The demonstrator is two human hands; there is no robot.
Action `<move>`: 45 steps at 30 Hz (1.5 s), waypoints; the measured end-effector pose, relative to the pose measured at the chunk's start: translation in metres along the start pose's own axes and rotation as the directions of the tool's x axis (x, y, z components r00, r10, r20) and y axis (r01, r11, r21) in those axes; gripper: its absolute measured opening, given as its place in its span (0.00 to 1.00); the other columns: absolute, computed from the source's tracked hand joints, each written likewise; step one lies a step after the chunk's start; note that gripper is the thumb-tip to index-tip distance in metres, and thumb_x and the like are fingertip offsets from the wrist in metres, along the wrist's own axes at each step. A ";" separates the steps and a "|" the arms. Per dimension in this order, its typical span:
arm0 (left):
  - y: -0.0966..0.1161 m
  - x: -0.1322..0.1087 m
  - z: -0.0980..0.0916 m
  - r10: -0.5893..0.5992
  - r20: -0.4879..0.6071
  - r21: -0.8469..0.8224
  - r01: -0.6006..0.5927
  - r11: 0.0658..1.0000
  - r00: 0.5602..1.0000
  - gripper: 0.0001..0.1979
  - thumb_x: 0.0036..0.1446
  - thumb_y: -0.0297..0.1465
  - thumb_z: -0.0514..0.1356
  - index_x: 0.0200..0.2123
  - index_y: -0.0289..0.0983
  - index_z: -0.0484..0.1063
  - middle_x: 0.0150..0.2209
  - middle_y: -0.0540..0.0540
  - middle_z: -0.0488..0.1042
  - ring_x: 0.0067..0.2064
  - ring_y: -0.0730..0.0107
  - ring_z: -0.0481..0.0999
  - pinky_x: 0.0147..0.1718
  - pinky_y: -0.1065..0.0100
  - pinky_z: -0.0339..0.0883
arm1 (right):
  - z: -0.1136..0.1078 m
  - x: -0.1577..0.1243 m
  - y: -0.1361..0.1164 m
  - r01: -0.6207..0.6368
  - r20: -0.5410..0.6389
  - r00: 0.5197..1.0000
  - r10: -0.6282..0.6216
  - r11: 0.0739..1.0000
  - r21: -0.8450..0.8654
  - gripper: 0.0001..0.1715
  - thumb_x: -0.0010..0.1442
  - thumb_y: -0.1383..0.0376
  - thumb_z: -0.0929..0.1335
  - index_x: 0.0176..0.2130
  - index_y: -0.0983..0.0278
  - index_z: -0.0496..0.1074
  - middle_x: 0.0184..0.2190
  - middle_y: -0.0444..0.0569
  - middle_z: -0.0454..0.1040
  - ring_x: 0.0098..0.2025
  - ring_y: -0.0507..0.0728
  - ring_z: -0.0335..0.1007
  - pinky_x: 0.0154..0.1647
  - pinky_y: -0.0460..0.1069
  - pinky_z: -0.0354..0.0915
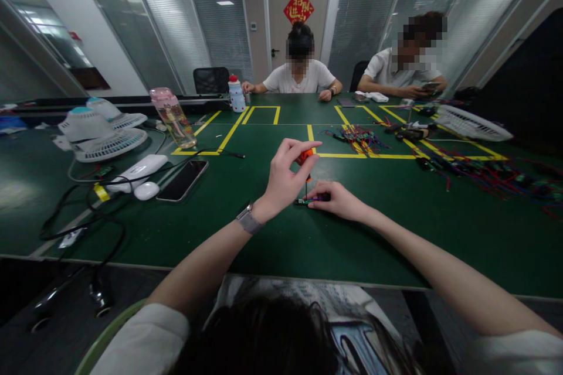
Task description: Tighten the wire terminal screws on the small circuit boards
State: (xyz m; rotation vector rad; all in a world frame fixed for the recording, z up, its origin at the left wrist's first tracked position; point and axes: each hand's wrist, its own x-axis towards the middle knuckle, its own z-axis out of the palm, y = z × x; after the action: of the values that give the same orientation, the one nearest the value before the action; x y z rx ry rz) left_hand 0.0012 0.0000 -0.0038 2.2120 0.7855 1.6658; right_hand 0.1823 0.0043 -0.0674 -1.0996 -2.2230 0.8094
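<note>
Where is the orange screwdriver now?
The orange screwdriver is central in the head view, in the left hand, shaft pointing down at the circuit board.

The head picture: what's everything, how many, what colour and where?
screwdriver: 1, orange and black, centre
circuit board: 1, green, under the screwdriver
table: 1, green, middle
tape: several, yellow, on the table
wires: many, red and blue, table's right
grille: 1, white, table's right
fans: 2, white, table's left
phone: 1, black, table's left
bottles: 2, one pink-topped, one red-topped, beyond the phone
smooth objects: 2, white, beside the phone
cables: several, black, table's left
people: 2, in white, across the table
sign: 1, red, on the door
wristband: 1, grey, left wrist
left hand: 1, bare, on the screwdriver
right hand: 1, bare, on the circuit board
</note>
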 end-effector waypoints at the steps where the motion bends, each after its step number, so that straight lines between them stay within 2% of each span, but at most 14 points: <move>1: 0.000 0.000 0.000 0.000 0.008 0.007 0.000 1.000 1.000 0.12 0.64 0.32 0.55 0.49 0.41 0.73 0.39 0.47 0.69 0.38 0.73 0.71 0.38 0.71 0.68 | 0.000 0.000 0.000 0.001 0.000 1.000 -0.001 1.000 0.000 0.11 0.55 0.63 0.72 0.39 0.65 0.80 0.32 0.49 0.73 0.33 0.55 0.67 0.37 0.50 0.63; 6: 0.001 0.000 -0.001 0.028 0.030 -0.056 -0.026 0.998 0.999 0.16 0.67 0.28 0.49 0.54 0.40 0.69 0.45 0.45 0.73 0.46 0.71 0.73 0.45 0.67 0.67 | 0.001 0.001 0.001 0.005 0.000 1.000 -0.005 1.000 -0.001 0.11 0.55 0.63 0.71 0.39 0.65 0.80 0.33 0.49 0.73 0.34 0.55 0.68 0.38 0.50 0.64; 12: 0.001 0.000 0.001 0.017 -0.037 -0.048 -0.019 0.999 0.999 0.10 0.62 0.31 0.58 0.47 0.39 0.73 0.40 0.46 0.70 0.40 0.73 0.72 0.37 0.71 0.70 | 0.000 0.000 -0.001 -0.005 -0.010 1.000 0.005 1.000 -0.002 0.10 0.55 0.63 0.72 0.38 0.64 0.80 0.31 0.48 0.73 0.32 0.55 0.67 0.36 0.50 0.63; 18: 0.003 -0.001 0.000 0.042 0.050 -0.109 -0.037 0.993 0.998 0.15 0.67 0.27 0.50 0.53 0.40 0.70 0.48 0.44 0.73 0.49 0.70 0.73 0.49 0.65 0.68 | 0.000 0.001 -0.002 -0.005 0.000 1.000 0.005 1.000 0.001 0.10 0.55 0.65 0.71 0.39 0.65 0.80 0.32 0.49 0.73 0.32 0.54 0.66 0.36 0.50 0.63; 21: 0.002 -0.001 0.001 0.029 0.035 -0.121 -0.024 0.992 0.999 0.14 0.66 0.28 0.51 0.52 0.40 0.70 0.46 0.44 0.74 0.45 0.71 0.74 0.43 0.68 0.70 | 0.000 0.001 -0.002 -0.013 0.000 1.000 0.013 1.000 -0.007 0.11 0.55 0.65 0.71 0.39 0.65 0.80 0.32 0.49 0.72 0.32 0.54 0.66 0.36 0.50 0.63; 25: 0.002 -0.001 0.001 0.028 -0.022 -0.042 -0.029 0.999 0.999 0.09 0.61 0.30 0.58 0.45 0.40 0.75 0.39 0.47 0.71 0.39 0.73 0.72 0.36 0.71 0.70 | 0.000 0.000 -0.002 -0.011 -0.005 1.000 0.011 1.000 -0.007 0.10 0.55 0.65 0.72 0.38 0.64 0.80 0.31 0.48 0.72 0.31 0.54 0.66 0.35 0.49 0.63; 27: 0.002 -0.001 0.001 0.024 -0.020 -0.030 -0.025 0.999 1.000 0.09 0.62 0.31 0.58 0.45 0.40 0.75 0.38 0.47 0.70 0.39 0.73 0.72 0.37 0.70 0.70 | 0.000 0.000 -0.001 -0.007 -0.003 1.000 0.007 1.000 -0.002 0.10 0.55 0.64 0.72 0.39 0.64 0.80 0.31 0.48 0.72 0.32 0.54 0.67 0.35 0.50 0.63; 32: 0.003 -0.001 0.000 0.021 0.041 -0.089 -0.017 0.996 0.999 0.15 0.67 0.28 0.50 0.52 0.40 0.70 0.46 0.44 0.74 0.46 0.71 0.74 0.45 0.67 0.69 | 0.001 0.000 0.001 0.000 -0.001 1.000 0.000 1.000 0.015 0.11 0.55 0.64 0.72 0.39 0.65 0.80 0.33 0.49 0.74 0.34 0.56 0.68 0.39 0.51 0.64; 38: 0.003 -0.001 0.001 0.030 -0.040 -0.035 -0.032 0.999 0.999 0.08 0.61 0.30 0.59 0.43 0.39 0.75 0.38 0.47 0.70 0.38 0.73 0.71 0.37 0.71 0.69 | 0.001 0.000 -0.001 -0.001 -0.006 1.000 0.001 1.000 0.013 0.11 0.55 0.64 0.72 0.39 0.65 0.80 0.33 0.49 0.73 0.34 0.56 0.68 0.38 0.51 0.64; 43: 0.003 0.000 -0.001 0.038 0.036 -0.069 -0.035 0.997 0.999 0.14 0.66 0.28 0.51 0.51 0.40 0.72 0.45 0.45 0.73 0.46 0.71 0.73 0.44 0.68 0.68 | 0.001 0.000 -0.002 0.001 -0.006 1.000 -0.001 1.000 0.004 0.10 0.55 0.64 0.72 0.38 0.65 0.80 0.32 0.49 0.73 0.33 0.55 0.67 0.37 0.50 0.63; 45: 0.004 0.000 -0.001 0.046 0.045 -0.103 -0.041 0.994 0.998 0.15 0.66 0.27 0.51 0.52 0.40 0.71 0.46 0.45 0.74 0.46 0.71 0.74 0.44 0.68 0.68 | 0.001 0.000 -0.002 0.000 -0.005 1.000 0.000 1.000 -0.001 0.10 0.55 0.65 0.72 0.38 0.66 0.80 0.32 0.49 0.72 0.32 0.55 0.67 0.36 0.50 0.63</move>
State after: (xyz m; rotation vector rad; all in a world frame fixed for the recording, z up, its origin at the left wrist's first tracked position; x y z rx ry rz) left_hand 0.0016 -0.0034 -0.0019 2.2046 0.6303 1.6283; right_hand 0.1805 0.0035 -0.0665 -1.1006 -2.2195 0.8044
